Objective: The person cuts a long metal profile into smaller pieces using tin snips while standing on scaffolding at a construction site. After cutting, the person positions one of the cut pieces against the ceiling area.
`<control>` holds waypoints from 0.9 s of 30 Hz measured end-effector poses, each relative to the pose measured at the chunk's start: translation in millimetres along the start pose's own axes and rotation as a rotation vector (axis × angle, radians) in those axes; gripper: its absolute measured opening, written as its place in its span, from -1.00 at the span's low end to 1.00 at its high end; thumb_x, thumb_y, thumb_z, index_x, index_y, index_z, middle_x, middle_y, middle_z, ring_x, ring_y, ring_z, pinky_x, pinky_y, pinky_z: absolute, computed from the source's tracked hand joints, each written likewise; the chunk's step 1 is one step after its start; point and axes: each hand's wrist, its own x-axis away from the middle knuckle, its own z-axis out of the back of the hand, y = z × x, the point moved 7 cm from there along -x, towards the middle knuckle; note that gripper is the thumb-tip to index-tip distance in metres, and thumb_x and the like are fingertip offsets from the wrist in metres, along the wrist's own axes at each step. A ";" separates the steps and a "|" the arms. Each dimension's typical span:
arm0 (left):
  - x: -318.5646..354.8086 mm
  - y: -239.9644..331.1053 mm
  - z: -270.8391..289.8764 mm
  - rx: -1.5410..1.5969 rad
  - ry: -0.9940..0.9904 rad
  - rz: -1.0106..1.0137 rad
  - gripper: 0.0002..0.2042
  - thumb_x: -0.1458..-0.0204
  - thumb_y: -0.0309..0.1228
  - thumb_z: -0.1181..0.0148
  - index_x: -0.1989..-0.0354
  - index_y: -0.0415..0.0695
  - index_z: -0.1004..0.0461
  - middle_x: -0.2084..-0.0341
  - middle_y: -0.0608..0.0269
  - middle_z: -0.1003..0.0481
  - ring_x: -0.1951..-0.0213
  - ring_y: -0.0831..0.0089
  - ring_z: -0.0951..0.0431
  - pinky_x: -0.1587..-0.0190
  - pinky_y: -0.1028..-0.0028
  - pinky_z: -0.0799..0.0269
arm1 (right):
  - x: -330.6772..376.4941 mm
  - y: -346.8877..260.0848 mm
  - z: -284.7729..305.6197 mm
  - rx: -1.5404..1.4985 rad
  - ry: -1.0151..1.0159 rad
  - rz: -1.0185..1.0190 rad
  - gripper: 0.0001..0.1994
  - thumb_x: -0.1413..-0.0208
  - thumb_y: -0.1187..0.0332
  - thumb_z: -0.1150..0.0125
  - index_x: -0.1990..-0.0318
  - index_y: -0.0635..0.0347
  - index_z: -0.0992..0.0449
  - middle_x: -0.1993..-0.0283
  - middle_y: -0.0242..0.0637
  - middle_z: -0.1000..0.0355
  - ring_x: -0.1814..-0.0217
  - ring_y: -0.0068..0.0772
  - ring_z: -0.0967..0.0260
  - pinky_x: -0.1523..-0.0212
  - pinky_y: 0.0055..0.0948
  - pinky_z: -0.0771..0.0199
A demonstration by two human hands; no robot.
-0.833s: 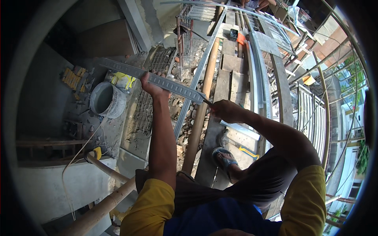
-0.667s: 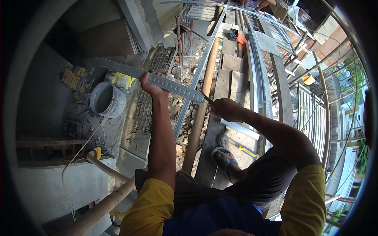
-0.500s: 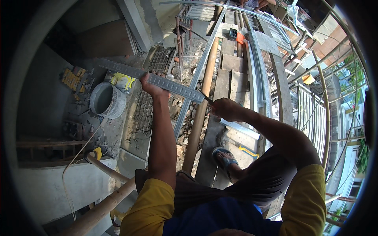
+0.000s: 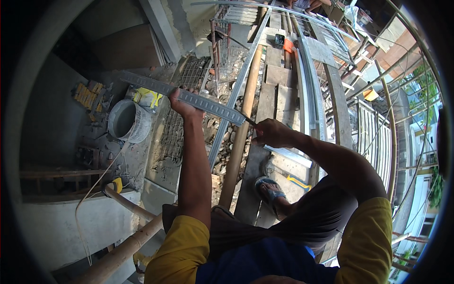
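Closest to me, a foot in a blue sandal (image 4: 270, 189) is planted on the wooden plank (image 4: 259, 156), and a yellow-handled tool (image 4: 294, 180) lies just right of that foot. Up from there, my right hand (image 4: 273, 133) is curled shut around a thin dark tool (image 4: 249, 122) whose tip meets the right end of the perforated metal channel (image 4: 189, 98). My left hand (image 4: 182, 106) is clamped on that channel from below, near its middle, holding it level across the gap, left of the plank. Beneath the channel runs a long bamboo pole (image 4: 241, 128), alongside the plank's left edge, over loose rubble. Further left of the plank, past a steel mesh panel (image 4: 182, 113), a grey bucket (image 4: 127, 121) stands with a yellow bag (image 4: 147, 98) just beyond it. Farther along the plank, long metal rails (image 4: 307, 90) stretch away on its right.
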 end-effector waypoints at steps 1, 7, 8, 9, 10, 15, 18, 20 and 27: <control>-0.7 -0.5 0.3 0.011 -0.001 -0.002 -0.61 0.09 -0.29 -0.13 0.03 0.09 -0.26 0.43 0.30 -0.28 0.49 0.43 -0.31 0.39 0.39 -0.29 | -1.7 1.9 -2.7 0.036 0.006 -0.041 -0.63 -0.03 0.09 -0.30 0.34 0.31 -0.50 0.37 0.00 -0.48 0.23 0.02 -0.49 0.17 -0.12 -0.44; -1.5 -3.7 2.8 0.034 0.010 0.022 -0.58 0.09 -0.29 -0.15 0.00 0.09 -0.27 0.45 0.30 -0.28 0.49 0.42 -0.31 0.40 0.40 -0.30 | -5.8 11.7 -8.0 -0.075 0.000 -0.074 -0.61 0.02 0.07 -0.34 0.37 0.29 -0.51 0.39 -0.03 -0.50 0.26 -0.06 -0.51 0.20 -0.16 -0.44; -1.8 -4.4 4.5 0.046 0.010 0.031 -0.59 0.09 -0.29 -0.15 0.00 0.09 -0.27 0.45 0.29 -0.28 0.49 0.42 -0.31 0.40 0.41 -0.30 | -5.9 14.4 -8.7 -0.147 -0.001 -0.077 -0.61 0.02 0.06 -0.35 0.38 0.29 -0.51 0.39 -0.04 -0.50 0.26 -0.07 -0.51 0.21 -0.17 -0.44; -1.4 -5.7 3.8 0.040 -0.025 0.037 -0.59 0.09 -0.29 -0.14 0.00 0.10 -0.27 0.44 0.29 -0.28 0.49 0.42 -0.32 0.40 0.40 -0.30 | -6.7 13.5 -10.5 -0.142 0.012 -0.035 -0.60 0.03 0.06 -0.35 0.39 0.29 -0.51 0.40 -0.04 -0.50 0.27 -0.08 -0.51 0.22 -0.17 -0.44; -0.7 -7.0 1.7 0.033 -0.061 0.043 -0.59 0.09 -0.29 -0.14 0.00 0.10 -0.28 0.44 0.29 -0.28 0.49 0.42 -0.32 0.39 0.40 -0.31 | -7.6 11.2 -12.0 -0.137 0.025 0.008 -0.60 0.04 0.05 -0.36 0.40 0.29 -0.51 0.41 -0.05 -0.50 0.28 -0.09 -0.51 0.22 -0.17 -0.43; 2.8 -8.0 -6.1 -0.007 -0.108 0.032 -0.60 0.09 -0.29 -0.14 0.01 0.10 -0.29 0.42 0.29 -0.29 0.48 0.41 -0.33 0.39 0.40 -0.31 | -5.9 8.3 -11.0 -0.030 -0.003 0.009 -0.58 0.07 0.04 -0.39 0.43 0.30 -0.51 0.45 -0.07 -0.50 0.31 -0.08 -0.51 0.24 -0.17 -0.43; 3.2 -7.1 -3.3 -0.003 -0.044 0.025 -0.61 0.09 -0.28 -0.14 0.02 0.08 -0.29 0.42 0.29 -0.29 0.49 0.41 -0.32 0.39 0.41 -0.31 | -3.7 1.2 -4.7 -0.003 -0.017 -0.055 -0.56 0.09 0.03 -0.40 0.45 0.31 -0.50 0.45 -0.07 -0.50 0.31 -0.09 -0.51 0.24 -0.18 -0.44; -0.7 -9.0 4.0 0.008 0.007 0.036 -0.61 0.08 -0.27 -0.13 0.03 0.06 -0.28 0.42 0.28 -0.29 0.49 0.41 -0.32 0.40 0.40 -0.31 | -3.2 -2.4 0.1 0.011 -0.012 -0.150 -0.55 0.09 0.02 -0.41 0.46 0.32 -0.50 0.45 -0.07 -0.50 0.32 -0.09 -0.51 0.24 -0.19 -0.44; -2.0 -12.2 3.8 -0.042 -0.001 0.066 -0.71 0.07 -0.24 -0.12 0.15 0.06 -0.31 0.46 0.32 -0.29 0.50 0.42 -0.32 0.41 0.40 -0.31 | -5.2 1.6 -11.8 -0.168 -0.057 -0.103 -0.57 0.01 0.03 -0.37 0.49 0.31 -0.48 0.55 -0.18 -0.51 0.50 -0.32 -0.53 0.40 -0.32 -0.49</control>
